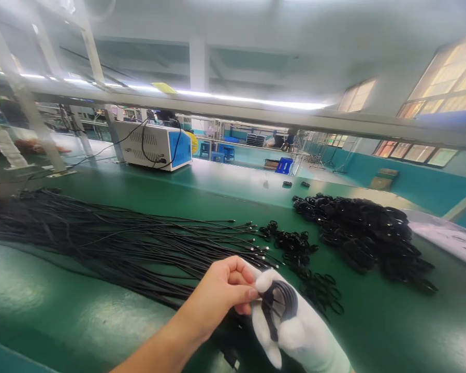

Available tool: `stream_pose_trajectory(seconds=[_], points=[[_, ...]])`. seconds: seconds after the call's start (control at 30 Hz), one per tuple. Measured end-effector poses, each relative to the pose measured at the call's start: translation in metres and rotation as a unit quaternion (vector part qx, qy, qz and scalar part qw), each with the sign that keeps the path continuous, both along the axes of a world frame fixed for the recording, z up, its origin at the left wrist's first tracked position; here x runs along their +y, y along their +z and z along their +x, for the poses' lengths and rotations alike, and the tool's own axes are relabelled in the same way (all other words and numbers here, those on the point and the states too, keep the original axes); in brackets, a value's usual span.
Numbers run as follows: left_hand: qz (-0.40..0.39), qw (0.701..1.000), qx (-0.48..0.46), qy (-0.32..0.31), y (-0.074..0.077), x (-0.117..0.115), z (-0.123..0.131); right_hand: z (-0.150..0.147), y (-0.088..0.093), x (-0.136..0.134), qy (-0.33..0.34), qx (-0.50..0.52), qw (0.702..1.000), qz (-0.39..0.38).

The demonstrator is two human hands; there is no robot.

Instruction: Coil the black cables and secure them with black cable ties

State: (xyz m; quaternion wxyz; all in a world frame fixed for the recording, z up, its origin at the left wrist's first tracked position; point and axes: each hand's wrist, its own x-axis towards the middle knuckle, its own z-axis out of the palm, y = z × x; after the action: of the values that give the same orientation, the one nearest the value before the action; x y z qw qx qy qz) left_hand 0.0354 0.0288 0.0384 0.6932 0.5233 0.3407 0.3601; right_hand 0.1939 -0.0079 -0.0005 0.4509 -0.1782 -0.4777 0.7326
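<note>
A coiled black cable (289, 299) is held in my right hand (301, 329), which wears a white glove, its fingers wrapped round the coil. My bare left hand (229, 285) touches the coil's left side, thumb and fingers pinched together on a thin dark piece at the coil, too small to name surely. Long straight black cables (140, 243) lie behind and to the left of my hands, their plug ends pointing right. Just beyond my right hand are small black loops (295, 246) in a loose heap.
A large pile of coiled black cables (368, 228) sits at the right on the green table (233, 199). A white and blue machine (159, 147) stands at the back left beside metal posts. A pale sheet (446, 235) lies at the far right.
</note>
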Motion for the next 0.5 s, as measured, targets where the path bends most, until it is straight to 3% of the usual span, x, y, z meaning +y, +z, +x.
stream_pose_trajectory(seconds=[0.17,0.23,0.3,0.4,0.5], points=[[0.039,0.998,0.002,0.038,0.004,0.002,0.006,0.001,-0.002,0.003,-0.027,0.019,0.999,-0.01],[0.133,0.984,0.074,0.088,0.015,0.002,0.002,0.003,0.0,0.005,-0.035,0.015,0.999,-0.02],[0.246,0.95,0.166,0.1,0.028,0.002,-0.003,0.004,-0.001,0.006,-0.012,0.01,0.999,-0.034],[0.323,0.918,0.228,-0.042,0.041,0.006,-0.007,0.005,-0.006,0.007,0.079,0.032,0.994,-0.062],[0.24,0.943,0.185,-0.138,0.04,0.017,-0.006,0.002,-0.01,0.009,0.103,0.058,0.988,-0.097]])
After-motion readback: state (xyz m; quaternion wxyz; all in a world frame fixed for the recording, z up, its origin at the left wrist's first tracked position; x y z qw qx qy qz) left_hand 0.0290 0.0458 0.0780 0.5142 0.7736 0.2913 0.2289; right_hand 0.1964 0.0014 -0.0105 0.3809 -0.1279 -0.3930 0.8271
